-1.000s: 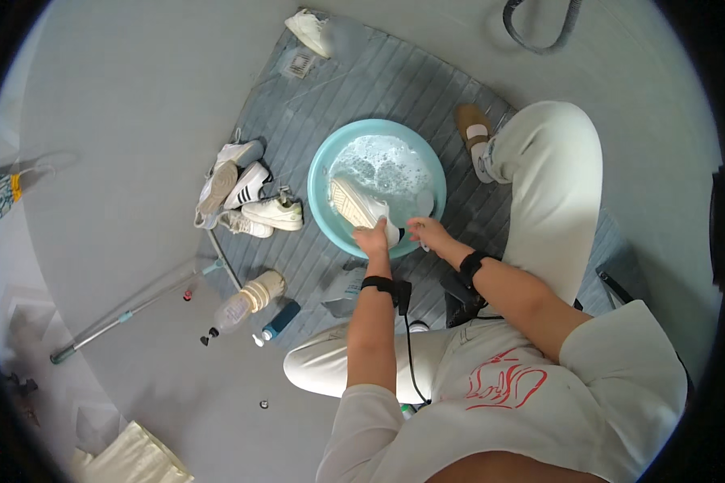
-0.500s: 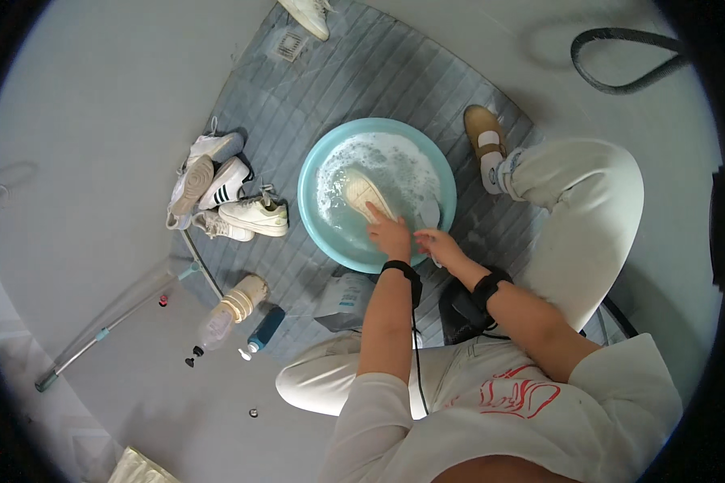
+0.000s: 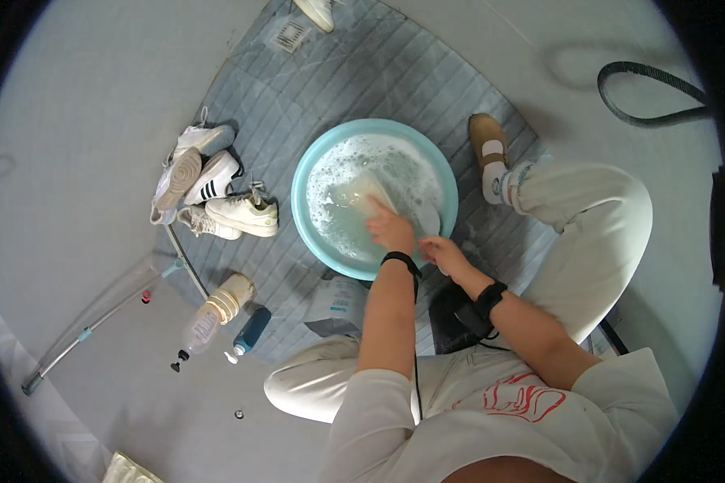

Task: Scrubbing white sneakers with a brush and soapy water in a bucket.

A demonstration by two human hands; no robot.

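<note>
A round light-blue basin (image 3: 302, 229) holds cloudy, foamy water. In it a pale shoe (image 3: 366, 189) lies partly under water, its outline blurred. My left hand (image 3: 392, 230) reaches over the near rim, its fingers closed on the near end of the shoe. My right hand (image 3: 445, 256) is at the basin's near right rim, fingers curled round the handle of a white tool. The tool's rounded, paddle-like end (image 3: 428, 219) rests inside the right wall; whether it has bristles cannot be made out.
Several white shoes (image 3: 217, 181) are heaped left of the basin. A large bottle (image 3: 204, 328), a blue bottle (image 3: 252, 331) and a grey pouch (image 3: 336, 304) lie nearer me. A squeegee-like pole (image 3: 113, 318) lies at left; my brown-shod foot (image 3: 487, 145) is right of the basin.
The shoe has sunk lower in the cloudy water, and my left hand has moved slightly with it. My right hand stays by the rim. The whole view has shifted a little.
</note>
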